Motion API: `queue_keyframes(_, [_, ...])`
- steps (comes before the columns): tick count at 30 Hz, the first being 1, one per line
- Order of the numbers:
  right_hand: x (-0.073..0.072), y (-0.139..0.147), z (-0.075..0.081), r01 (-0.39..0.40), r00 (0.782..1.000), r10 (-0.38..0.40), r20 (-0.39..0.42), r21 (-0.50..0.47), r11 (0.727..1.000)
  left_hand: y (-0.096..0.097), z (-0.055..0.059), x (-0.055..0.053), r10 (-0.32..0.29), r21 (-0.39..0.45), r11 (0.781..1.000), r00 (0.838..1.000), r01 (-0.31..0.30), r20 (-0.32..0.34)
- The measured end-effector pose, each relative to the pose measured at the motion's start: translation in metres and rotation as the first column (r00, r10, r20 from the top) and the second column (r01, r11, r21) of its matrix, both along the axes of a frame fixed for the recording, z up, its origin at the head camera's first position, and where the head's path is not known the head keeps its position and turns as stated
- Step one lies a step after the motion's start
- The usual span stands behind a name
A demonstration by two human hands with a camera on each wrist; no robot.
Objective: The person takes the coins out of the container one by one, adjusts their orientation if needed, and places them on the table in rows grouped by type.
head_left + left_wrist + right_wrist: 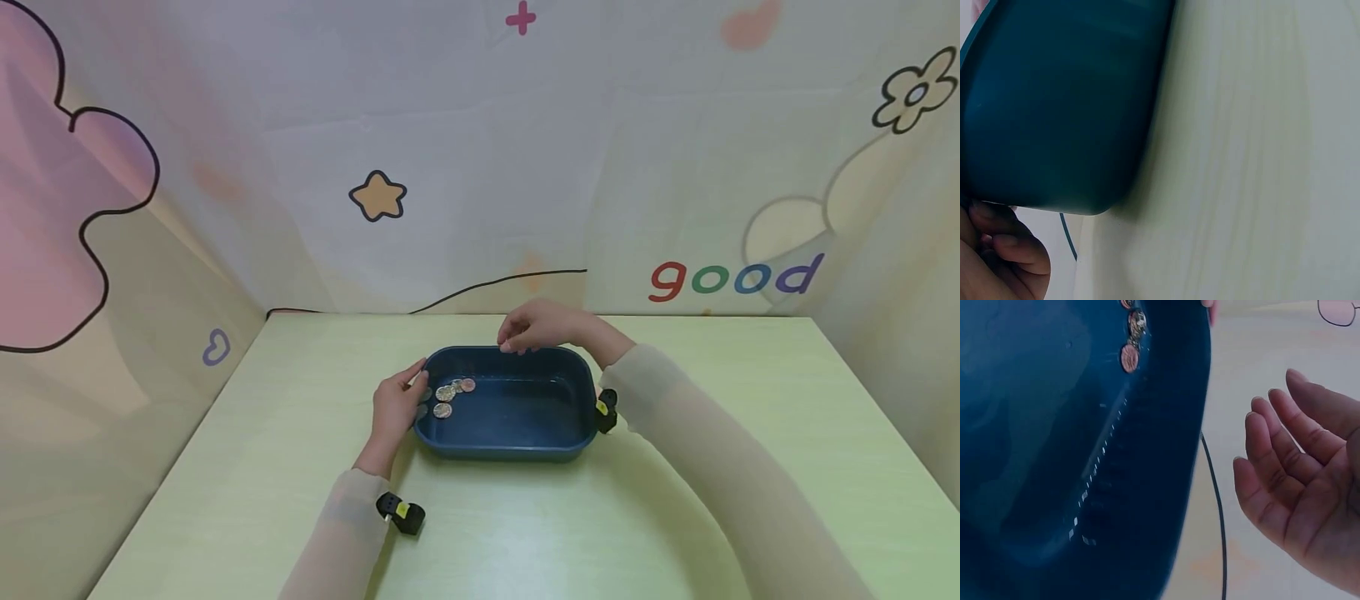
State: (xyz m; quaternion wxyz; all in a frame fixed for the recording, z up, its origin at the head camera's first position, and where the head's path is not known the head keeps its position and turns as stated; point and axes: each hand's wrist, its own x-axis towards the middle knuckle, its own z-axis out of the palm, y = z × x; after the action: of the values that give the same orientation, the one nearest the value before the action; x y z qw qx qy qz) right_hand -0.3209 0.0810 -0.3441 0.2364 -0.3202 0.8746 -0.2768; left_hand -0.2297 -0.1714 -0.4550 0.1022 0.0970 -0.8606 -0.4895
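A dark blue rectangular tray with rounded corners is at the middle of the table. Several coins, silvery and copper-coloured, lie in its left end; one copper coin shows close up in the right wrist view. My left hand grips the tray's left end, thumb over the rim and fingers curled on the outside. Over the back rim is my right hand, holding nothing. In the right wrist view, its fingers are loosely bent beside the tray wall, apart from it.
The pale green wood-grain table spreads around the tray. Behind it hangs a printed cloth backdrop, which meets the table's back edge. A small black camera is on the left wrist and another black camera on the right wrist.
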Motion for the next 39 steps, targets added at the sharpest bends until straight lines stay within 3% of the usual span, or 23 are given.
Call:
queue_keyframes(20, [-0.015, -0.058, -0.031, -0.180, 0.983, 0.176, 0.050, 0.092, 0.979, -0.001, 0.000, -0.003, 0.007, 0.016, 1.000, 0.999, -0.008, 0.048])
queue_keyframes(30, [-0.015, -0.079, -0.042, -0.210, 0.976, 0.199, 0.085, 0.139, 0.968, -0.001, 0.002, -0.002, 0.011, -0.002, 1.000, 0.999, -0.011, 0.038])
queue_keyframes(39, [-0.010, -0.094, -0.058, -0.191, 0.981, 0.178, 0.081, 0.186, 0.964, -0.001, 0.001, -0.002, 0.005, -0.009, 1.000, 1.000, -0.005, 0.021])
